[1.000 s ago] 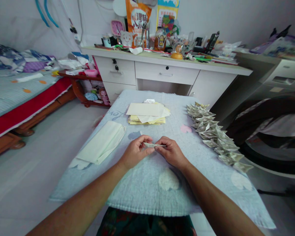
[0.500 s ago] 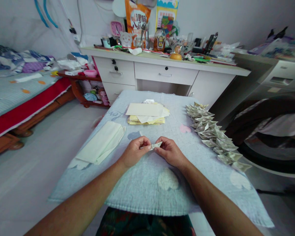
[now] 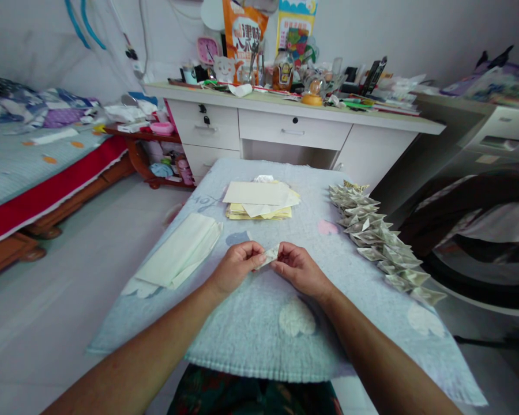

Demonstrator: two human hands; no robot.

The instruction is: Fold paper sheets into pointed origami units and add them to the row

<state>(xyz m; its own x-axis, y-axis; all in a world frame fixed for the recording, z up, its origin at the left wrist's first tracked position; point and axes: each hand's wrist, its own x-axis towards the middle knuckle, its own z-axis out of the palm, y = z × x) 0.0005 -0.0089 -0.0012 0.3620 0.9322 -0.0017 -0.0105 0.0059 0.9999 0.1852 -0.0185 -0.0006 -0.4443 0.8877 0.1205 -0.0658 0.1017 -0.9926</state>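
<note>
A small piece of folded paper (image 3: 270, 256), pale with faint print, is pinched between my two hands above the cloth-covered table (image 3: 259, 328). My left hand (image 3: 237, 264) grips its left end with thumb and fingers. The right end sits between the thumb and fingers of my right hand (image 3: 300, 266). Beyond my hands lies a stack of cream and yellow paper sheets (image 3: 259, 199). A folded bundle of pale green-white paper (image 3: 177, 251) rests to the left. Along the right side runs a row of pointed folded-paper pieces (image 3: 374, 236), several of them nested together.
A white desk (image 3: 294, 124) with crowded top stands behind the table. To the right is a front-loading washing machine (image 3: 493, 173) with its door open and cloth inside. A bed (image 3: 47, 173) and a small red-brown shelf (image 3: 142, 150) are at the left.
The folded paper has turned in my fingers: its pointed right end now looks like a flat, wider strip. Both hands stay in nearly the same place. The view has shifted slightly.
</note>
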